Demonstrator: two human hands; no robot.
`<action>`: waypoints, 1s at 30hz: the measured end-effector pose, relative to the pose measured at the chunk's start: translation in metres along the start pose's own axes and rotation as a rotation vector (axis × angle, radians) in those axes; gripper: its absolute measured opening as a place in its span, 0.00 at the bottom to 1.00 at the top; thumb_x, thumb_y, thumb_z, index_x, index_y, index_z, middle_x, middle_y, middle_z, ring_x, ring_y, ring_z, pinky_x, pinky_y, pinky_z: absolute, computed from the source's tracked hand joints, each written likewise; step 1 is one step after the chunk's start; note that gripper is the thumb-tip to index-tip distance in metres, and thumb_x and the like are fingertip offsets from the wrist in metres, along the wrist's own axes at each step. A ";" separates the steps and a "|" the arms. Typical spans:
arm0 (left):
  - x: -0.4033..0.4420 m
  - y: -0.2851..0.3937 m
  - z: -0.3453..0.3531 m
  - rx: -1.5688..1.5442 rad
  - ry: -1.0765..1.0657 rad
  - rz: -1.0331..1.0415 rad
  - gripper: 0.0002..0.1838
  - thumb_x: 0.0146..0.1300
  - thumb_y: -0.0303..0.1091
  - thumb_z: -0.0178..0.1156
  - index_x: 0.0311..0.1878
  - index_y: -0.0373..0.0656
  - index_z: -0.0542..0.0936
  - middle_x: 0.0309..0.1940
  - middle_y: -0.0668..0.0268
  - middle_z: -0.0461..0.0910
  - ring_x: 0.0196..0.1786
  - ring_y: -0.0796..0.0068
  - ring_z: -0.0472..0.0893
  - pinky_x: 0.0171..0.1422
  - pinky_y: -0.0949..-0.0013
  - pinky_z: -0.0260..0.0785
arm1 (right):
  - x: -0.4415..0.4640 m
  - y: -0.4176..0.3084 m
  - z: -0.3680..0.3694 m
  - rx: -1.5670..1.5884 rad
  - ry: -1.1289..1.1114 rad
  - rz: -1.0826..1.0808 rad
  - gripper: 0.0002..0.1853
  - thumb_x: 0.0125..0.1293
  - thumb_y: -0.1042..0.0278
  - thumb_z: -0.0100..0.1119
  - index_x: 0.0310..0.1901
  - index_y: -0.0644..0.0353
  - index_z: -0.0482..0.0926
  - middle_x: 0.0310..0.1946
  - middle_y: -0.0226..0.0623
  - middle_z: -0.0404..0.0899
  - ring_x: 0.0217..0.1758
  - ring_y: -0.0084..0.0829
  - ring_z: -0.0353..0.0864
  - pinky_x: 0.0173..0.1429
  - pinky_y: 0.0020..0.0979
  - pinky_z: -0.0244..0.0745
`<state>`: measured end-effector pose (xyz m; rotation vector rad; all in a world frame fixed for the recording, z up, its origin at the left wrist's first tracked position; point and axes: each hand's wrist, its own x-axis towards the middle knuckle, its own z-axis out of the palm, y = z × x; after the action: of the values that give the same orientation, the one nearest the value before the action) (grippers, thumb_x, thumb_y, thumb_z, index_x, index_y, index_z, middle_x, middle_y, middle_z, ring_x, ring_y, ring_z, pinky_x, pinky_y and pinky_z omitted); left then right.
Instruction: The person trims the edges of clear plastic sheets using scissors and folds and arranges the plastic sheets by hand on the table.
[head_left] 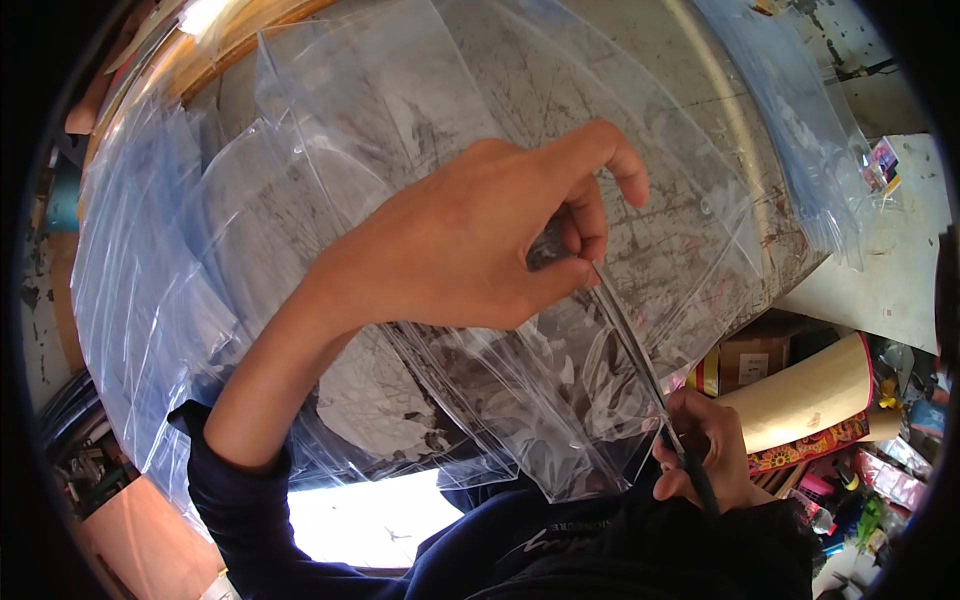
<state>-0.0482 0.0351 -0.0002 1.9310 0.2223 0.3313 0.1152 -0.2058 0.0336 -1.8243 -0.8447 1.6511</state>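
Note:
A clear plastic sheet point(560, 370) lies across the worn table and hangs over its near edge. My left hand point(470, 230) reaches over it from the left, thumb and some fingers pinching the sheet, with the index finger raised and bent. My right hand point(715, 440), at the near right, is closed round the dark handle of a pair of scissors point(637, 350). The long metal blades point up and away, their tips close to my left thumb. Whether the blades are apart cannot be made out.
More clear plastic point(150, 290) is heaped at the left, and a bluish sheet point(775, 110) hangs at the far right. The scratched table point(420, 400) has a rounded edge. Below right stand a large cream roll point(810, 390), a cardboard box point(755, 360) and mixed clutter.

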 end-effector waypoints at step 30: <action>-0.006 0.039 0.037 0.535 0.044 0.297 0.09 0.45 0.30 0.67 0.29 0.49 0.76 0.28 0.76 0.71 0.33 0.77 0.73 0.45 0.67 0.59 | 0.034 -0.044 0.005 -0.714 0.369 -0.827 0.13 0.51 0.72 0.67 0.36 0.66 0.75 0.35 0.46 0.72 0.37 0.43 0.73 0.39 0.40 0.70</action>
<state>-0.0420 -0.0134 0.0226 2.4945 0.0510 0.5529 0.1078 -0.1512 0.0435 -1.7105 -1.8316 0.4933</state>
